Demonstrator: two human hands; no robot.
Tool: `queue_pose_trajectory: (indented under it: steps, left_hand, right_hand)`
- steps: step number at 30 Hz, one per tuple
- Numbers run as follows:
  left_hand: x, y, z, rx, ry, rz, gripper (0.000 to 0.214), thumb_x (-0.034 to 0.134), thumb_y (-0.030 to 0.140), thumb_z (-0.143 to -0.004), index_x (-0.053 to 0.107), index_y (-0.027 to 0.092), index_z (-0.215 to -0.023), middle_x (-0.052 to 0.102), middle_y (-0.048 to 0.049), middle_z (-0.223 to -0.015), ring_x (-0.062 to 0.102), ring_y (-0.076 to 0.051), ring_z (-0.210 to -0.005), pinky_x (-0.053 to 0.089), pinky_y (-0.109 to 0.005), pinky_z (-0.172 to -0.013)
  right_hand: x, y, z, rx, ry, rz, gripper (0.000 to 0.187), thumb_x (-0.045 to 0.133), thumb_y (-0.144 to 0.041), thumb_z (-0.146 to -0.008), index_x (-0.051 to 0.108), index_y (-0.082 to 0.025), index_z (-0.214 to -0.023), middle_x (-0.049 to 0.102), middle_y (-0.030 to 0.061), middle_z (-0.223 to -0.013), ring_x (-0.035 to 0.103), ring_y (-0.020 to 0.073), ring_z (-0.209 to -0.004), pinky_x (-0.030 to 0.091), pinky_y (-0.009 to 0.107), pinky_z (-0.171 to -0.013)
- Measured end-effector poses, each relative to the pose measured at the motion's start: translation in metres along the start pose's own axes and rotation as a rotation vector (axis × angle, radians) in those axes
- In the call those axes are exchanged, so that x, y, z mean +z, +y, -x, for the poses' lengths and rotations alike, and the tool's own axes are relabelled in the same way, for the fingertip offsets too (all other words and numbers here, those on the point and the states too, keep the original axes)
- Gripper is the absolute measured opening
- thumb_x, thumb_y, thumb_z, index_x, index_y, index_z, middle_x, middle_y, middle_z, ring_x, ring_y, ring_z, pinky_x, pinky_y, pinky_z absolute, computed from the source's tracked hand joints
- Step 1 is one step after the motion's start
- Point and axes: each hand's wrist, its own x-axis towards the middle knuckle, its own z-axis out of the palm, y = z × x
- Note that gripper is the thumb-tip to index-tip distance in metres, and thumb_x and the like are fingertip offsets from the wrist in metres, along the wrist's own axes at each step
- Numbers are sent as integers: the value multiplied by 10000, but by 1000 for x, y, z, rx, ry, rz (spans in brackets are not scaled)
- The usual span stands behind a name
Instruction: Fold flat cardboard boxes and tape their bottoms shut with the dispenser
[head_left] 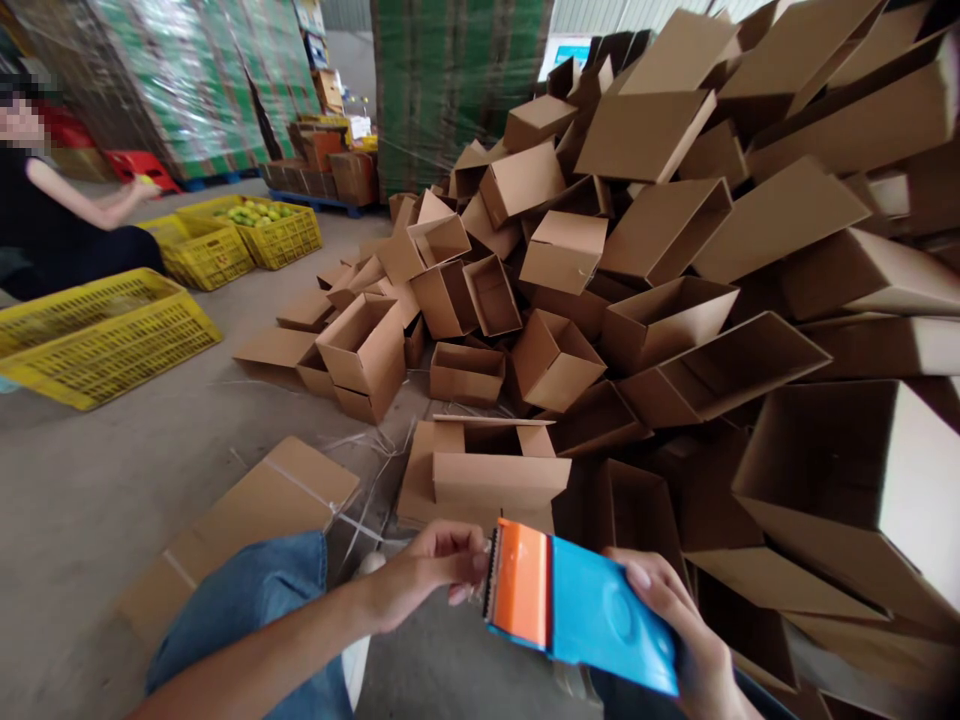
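In my right hand (pixel 686 630) is a blue and orange packing tape dispenser (pixel 607 600), held low in front of me with its toothed cutting edge facing left. At that edge my left hand (pixel 439 570) is closed, thumb and fingers pinched together by the teeth. A bit of clear material, seemingly the tape's end, shows at the fingertips, though it is hard to make out. Just beyond the dispenser lies a small cardboard box (pixel 499 478) on its base, its top flaps standing partly open.
Open cardboard boxes (pixel 645 130) rise in a large heap ahead and to the right. A strapped bundle of flat cardboard (pixel 255 520) lies by my left knee. Yellow crates (pixel 112 340), one with green fruit (pixel 255 213), stand at left near a seated person (pixel 60 210).
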Motion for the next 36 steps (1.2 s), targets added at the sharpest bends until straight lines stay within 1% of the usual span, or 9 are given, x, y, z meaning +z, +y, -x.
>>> queue_pose_trajectory:
  steps: [2,7,12,16,21,27,29,31,36]
  left_hand:
    - [0,-1,-1,7,9,0,499,809,550,-707,509,161,-624,435,66,-557,323,-44,-470,220,-232,-494]
    - [-2,-1,-2,15,4,-12,497,816,532,-708,502,159,-613,427,68,-564,310,-42,-477,204,-232,-493]
    - [-4,1,-1,21,5,9,481,808,516,-725,506,158,-620,423,65,-566,292,-45,-482,197,-232,-500]
    - [-2,7,-2,22,47,-12,497,812,505,-720,471,164,-600,388,71,-555,280,-49,-487,185,-232,-498]
    - [2,16,-1,22,61,-28,527,798,503,-730,417,173,-578,358,75,-547,255,-48,-480,163,-236,-486]
    - [0,24,1,19,148,-62,535,831,487,-675,402,181,-583,365,69,-575,240,-58,-511,147,-236,-482]
    - [-2,26,4,29,173,-81,546,834,493,-661,391,185,-580,367,67,-573,245,-62,-516,141,-239,-485]
    - [-4,27,6,43,179,-101,560,823,517,-664,377,190,-576,363,68,-559,248,-65,-511,138,-246,-487]
    - [-11,32,9,82,158,-145,547,789,511,-704,365,194,-569,359,68,-535,255,-71,-510,152,-247,-494]
  right_hand:
    - [-6,6,-4,16,-19,4,554,767,-731,-554,742,-207,-734,689,62,-773,598,225,-724,511,284,-598]
    - [-15,15,-15,76,-97,15,582,792,-728,-497,757,-201,-741,712,86,-822,638,265,-793,546,305,-648]
    - [-1,5,-3,22,-54,-31,547,788,-726,-534,740,-210,-709,678,56,-758,593,213,-720,510,273,-615]
    - [5,0,4,-2,1,-36,552,787,-735,-527,735,-211,-692,669,53,-746,578,206,-718,496,266,-615]
    - [4,1,2,-19,-48,-35,550,766,-740,-566,725,-207,-698,659,51,-740,572,206,-703,486,273,-591]
    - [7,4,4,14,-23,-13,595,782,-740,-545,730,-190,-768,685,59,-845,608,240,-835,514,292,-697]
    - [7,7,4,44,-54,-6,614,781,-744,-541,728,-193,-807,690,62,-893,613,255,-879,522,308,-721]
    - [5,11,2,67,-116,0,643,775,-749,-542,723,-195,-864,687,67,-938,616,273,-917,530,335,-749]
    - [0,20,-5,61,-337,80,737,797,-725,-523,697,-182,-1010,683,108,-1037,615,334,-1015,526,422,-843]
